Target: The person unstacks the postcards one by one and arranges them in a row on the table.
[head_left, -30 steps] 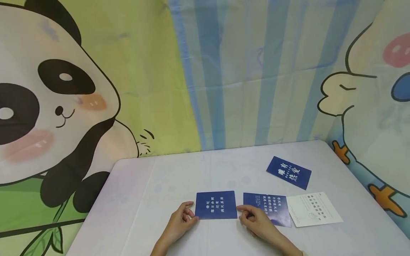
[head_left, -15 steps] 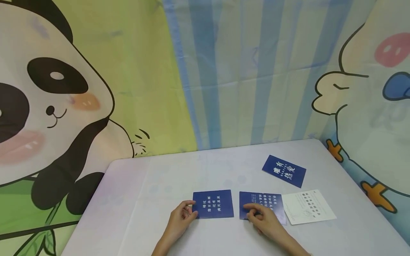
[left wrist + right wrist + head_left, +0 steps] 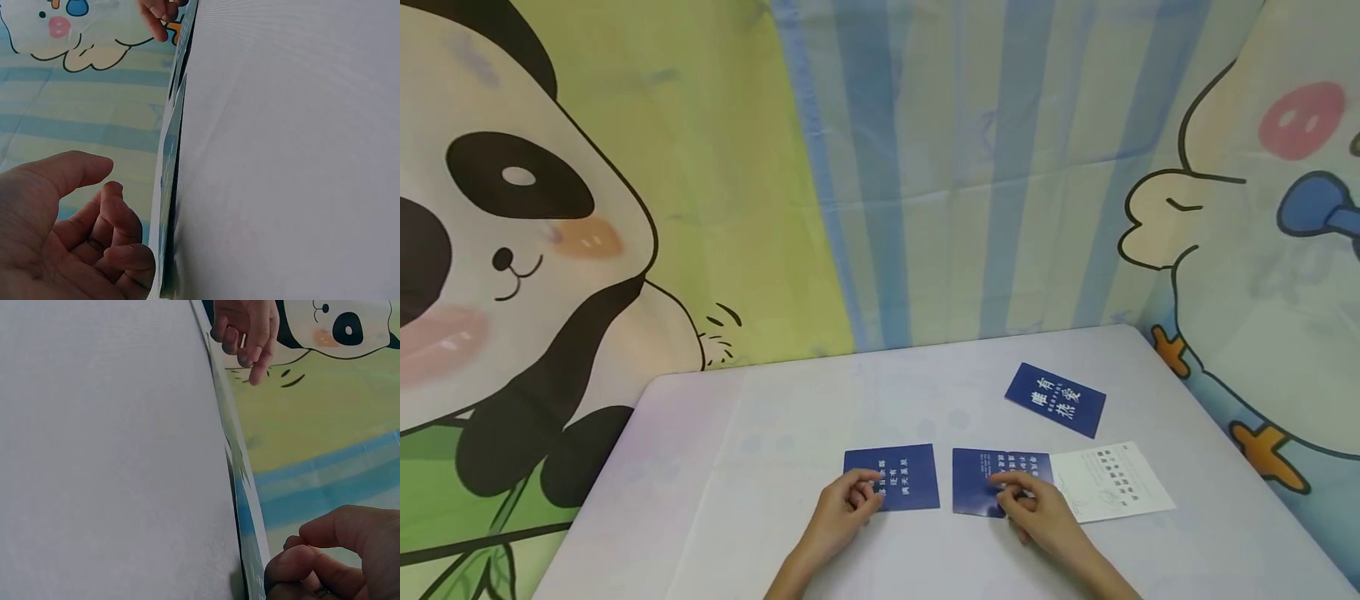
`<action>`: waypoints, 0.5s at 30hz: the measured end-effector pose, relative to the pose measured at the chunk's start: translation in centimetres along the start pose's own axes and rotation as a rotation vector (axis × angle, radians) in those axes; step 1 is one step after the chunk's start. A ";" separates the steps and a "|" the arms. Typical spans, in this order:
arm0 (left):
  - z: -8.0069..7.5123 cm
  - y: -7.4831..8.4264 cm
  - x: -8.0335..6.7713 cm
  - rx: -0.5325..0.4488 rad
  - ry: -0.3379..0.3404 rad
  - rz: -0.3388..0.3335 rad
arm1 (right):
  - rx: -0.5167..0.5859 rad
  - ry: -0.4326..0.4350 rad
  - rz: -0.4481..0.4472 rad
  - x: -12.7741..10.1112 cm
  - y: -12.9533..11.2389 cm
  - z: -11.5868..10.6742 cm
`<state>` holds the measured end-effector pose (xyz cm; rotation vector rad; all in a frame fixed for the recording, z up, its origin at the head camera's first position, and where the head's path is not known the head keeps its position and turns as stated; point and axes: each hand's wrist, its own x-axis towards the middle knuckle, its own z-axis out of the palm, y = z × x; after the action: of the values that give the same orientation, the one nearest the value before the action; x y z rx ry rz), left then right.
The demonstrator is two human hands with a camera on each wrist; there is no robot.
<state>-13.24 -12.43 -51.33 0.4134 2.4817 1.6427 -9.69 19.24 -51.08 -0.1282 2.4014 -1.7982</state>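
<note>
On the table lies a blue card (image 3: 920,487) with white writing. My left hand (image 3: 844,512) hovers over its left part, thumb and fingers loosely bent and holding nothing. To the right is a second blue card (image 3: 973,492), partly covered from view by my right hand (image 3: 1048,517). That hand's fingers are bent loosely above it, with nothing between them. In the left wrist view, a gap separates the thumb of the left hand (image 3: 81,231) from its fingers. The right wrist view has the right hand (image 3: 344,556) above the card edge.
A white card (image 3: 1123,483) with dark print adjoins the second blue card on its right. Farther back, another blue card (image 3: 1056,400) lies at an angle. A printed curtain (image 3: 925,208) rises behind the white table (image 3: 775,500).
My right hand has left the first card's right edge and moved right, over the second card. My left hand has shifted from the first card's left edge to above it.
</note>
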 end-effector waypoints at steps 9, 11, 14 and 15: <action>1.7 2.1 1.9 0.089 -0.106 0.159 | -0.016 0.121 0.042 -0.4 -0.2 -2.7; 2.0 2.8 2.5 0.109 -0.122 0.201 | -0.041 0.146 0.063 -0.3 -0.3 -3.4; 2.4 3.7 3.5 0.136 -0.134 0.252 | -0.085 0.183 0.067 0.0 -0.3 -4.4; 2.6 4.1 3.9 0.145 -0.139 0.265 | -0.106 0.198 0.057 0.1 -0.3 -4.8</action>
<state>-15.68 -7.45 -48.50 0.8772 2.5364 1.4626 -10.58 23.69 -49.46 0.1125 2.6067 -1.7329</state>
